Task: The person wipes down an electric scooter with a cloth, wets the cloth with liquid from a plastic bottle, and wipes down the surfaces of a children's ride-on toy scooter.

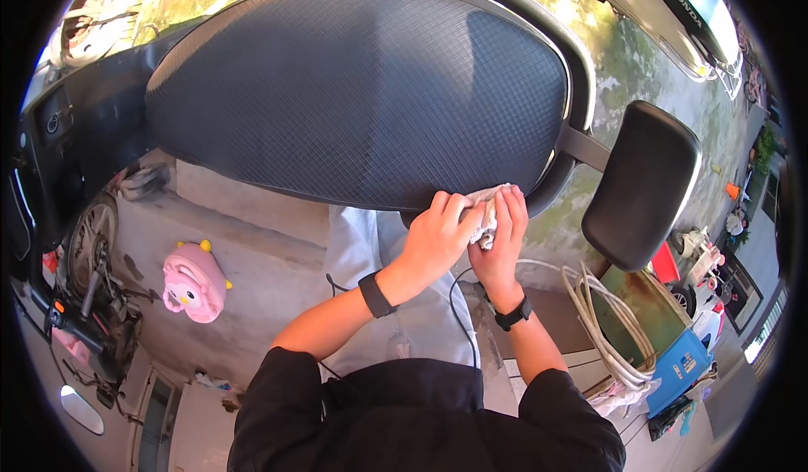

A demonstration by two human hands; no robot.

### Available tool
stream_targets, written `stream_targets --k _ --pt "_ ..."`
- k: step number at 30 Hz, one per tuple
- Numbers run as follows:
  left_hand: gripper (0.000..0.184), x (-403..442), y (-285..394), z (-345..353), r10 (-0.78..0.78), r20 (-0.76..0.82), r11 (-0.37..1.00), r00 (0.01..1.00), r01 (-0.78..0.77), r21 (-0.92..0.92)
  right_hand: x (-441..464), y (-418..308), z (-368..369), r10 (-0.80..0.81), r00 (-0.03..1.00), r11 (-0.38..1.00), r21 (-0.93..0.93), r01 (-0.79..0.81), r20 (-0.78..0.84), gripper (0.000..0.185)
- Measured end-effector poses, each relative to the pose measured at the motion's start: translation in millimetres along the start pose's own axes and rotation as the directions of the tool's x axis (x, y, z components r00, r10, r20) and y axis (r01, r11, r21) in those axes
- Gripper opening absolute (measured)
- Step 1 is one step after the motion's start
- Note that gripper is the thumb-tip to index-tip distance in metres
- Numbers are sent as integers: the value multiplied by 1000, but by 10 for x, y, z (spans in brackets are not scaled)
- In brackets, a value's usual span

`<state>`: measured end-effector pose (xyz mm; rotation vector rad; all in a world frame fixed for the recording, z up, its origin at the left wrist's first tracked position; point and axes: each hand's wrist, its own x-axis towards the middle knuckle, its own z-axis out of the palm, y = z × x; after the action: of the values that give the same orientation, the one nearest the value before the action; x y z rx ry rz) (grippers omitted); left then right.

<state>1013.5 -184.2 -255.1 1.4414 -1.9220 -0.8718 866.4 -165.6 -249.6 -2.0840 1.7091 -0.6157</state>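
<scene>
A crumpled light-coloured cloth (486, 235) is bunched between my two hands at the near right edge of a scooter seat. The black seat (353, 93) has a quilted, textured cover and stretches across the upper middle of the view. My left hand (440, 241) has its fingers curled onto the cloth from the left. From the right, my right hand (502, 241) grips the same cloth, fingertips pointing up to the seat's edge. Beside the seat's right end stands a padded black backrest (644, 186) on a metal bracket.
A pink toy-like case with an animal face (194, 283) sits on the concrete at left. A bicycle (93, 262) leans beyond it. Coiled hose (606, 329) hangs by a blue box (677, 371) at right. Another scooter (673, 18) is parked at the upper right.
</scene>
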Motion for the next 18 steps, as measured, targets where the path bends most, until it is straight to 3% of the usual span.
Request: stream_targets --k 6,10,14,18 --pt "33 479 47 -116 76 -8 992 997 -74 102 445 143 -128 29 999 994 104 -32 31 78" --pt "27 1137 117 -74 86 -68 970 994 -68 235 1114 275 -271 39 999 998 44 -39 -16 76" --pt "23 1647 156 145 107 -181 970 978 -63 234 1530 497 -330 66 989 996 64 -58 -130 70" --pt "24 1602 161 185 159 -119 972 980 -134 191 1295 475 -288 136 967 991 34 -132 -215 68"
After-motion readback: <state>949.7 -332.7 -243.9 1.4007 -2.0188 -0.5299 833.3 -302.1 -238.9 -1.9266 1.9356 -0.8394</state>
